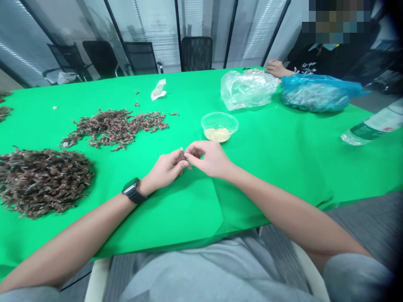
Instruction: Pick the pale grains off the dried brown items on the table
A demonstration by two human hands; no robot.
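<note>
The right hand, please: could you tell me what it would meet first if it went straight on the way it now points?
Probably the small brown piece at the fingertips of the right hand, then the left hand; depth is unclear here.

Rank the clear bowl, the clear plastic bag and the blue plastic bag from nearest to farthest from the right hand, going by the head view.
From the right hand, nearest first:
1. Clear bowl, just ahead of the hand.
2. Clear plastic bag, farther ahead, slightly right.
3. Blue plastic bag, far right, near the table's far edge.
</note>
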